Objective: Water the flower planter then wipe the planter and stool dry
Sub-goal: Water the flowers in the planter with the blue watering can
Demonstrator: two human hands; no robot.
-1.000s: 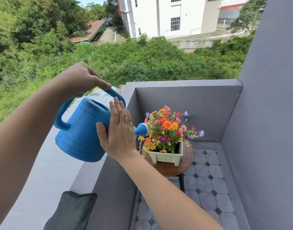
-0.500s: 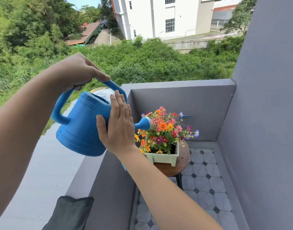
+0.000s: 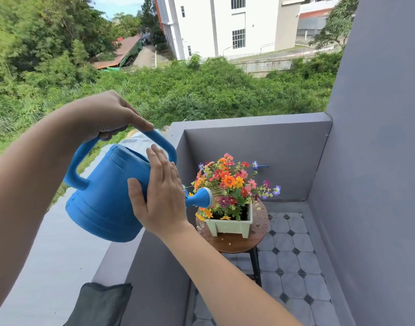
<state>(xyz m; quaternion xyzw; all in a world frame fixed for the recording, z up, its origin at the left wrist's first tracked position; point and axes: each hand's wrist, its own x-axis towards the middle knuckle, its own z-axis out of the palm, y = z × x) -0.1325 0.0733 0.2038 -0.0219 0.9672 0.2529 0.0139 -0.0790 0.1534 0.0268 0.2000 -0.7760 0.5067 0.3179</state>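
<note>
A blue watering can [image 3: 105, 196] is tilted toward the right, its rose spraying fine streams onto the flowers [image 3: 230, 182]. My left hand [image 3: 107, 116] grips the can's top handle. My right hand [image 3: 161, 196] lies flat against the can's side, fingers straight and together. The pale green planter [image 3: 230, 225] full of orange, red and purple flowers stands on a round brown stool [image 3: 239, 243]. Water drops dot the stool's top. A dark grey cloth [image 3: 100, 304] lies on the ledge at the bottom left.
A grey parapet wall [image 3: 248, 140] encloses the small balcony, with a tall grey wall [image 3: 375, 161] on the right. The floor [image 3: 293, 262] has pale tiles with dark diamonds. Beyond the ledge are bushes and a white building.
The can's rose has moved right over the flowers and spray is visible. More water drops lie on the stool. Both hands keep their hold.
</note>
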